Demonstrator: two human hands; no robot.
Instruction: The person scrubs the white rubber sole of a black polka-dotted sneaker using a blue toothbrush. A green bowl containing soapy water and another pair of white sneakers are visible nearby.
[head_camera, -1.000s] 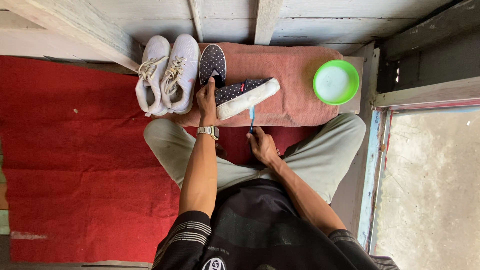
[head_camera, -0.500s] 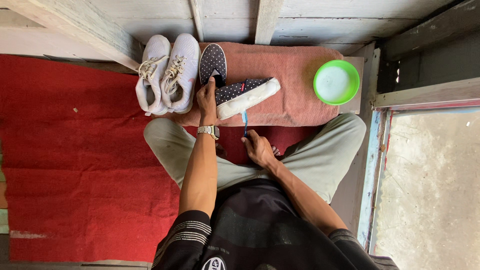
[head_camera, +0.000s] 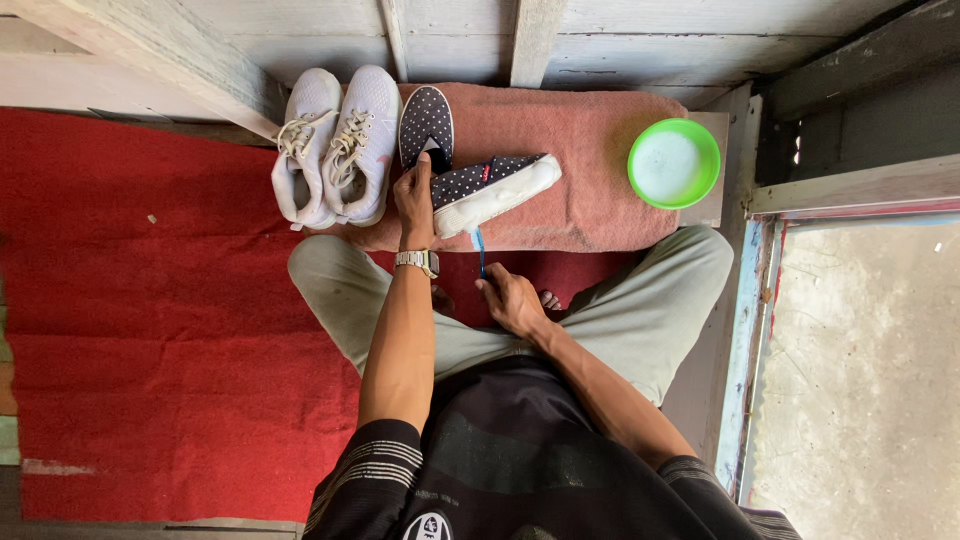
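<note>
Polka-dotted navy shoe (head_camera: 490, 190) is steadied on its side at centre frame, on the pink towel (head_camera: 600, 170), by the left hand (head_camera: 415, 200). A blue toothbrush (head_camera: 479, 248) is pinched in the right hand (head_camera: 510, 300). Grit could be flicked toward the green bowl (head_camera: 674, 163) at upper right by hard strokes.

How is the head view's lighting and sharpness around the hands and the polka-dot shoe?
Head view: soft, even daylight with no glare; the polka-dot shoe and the left hand gripping it are sharp. The right hand with the blue brush is slightly softer, in mild shade over the lap. The concrete floor looks brighter and a little washed out. Wide-lens bending shows at the edges.
</note>
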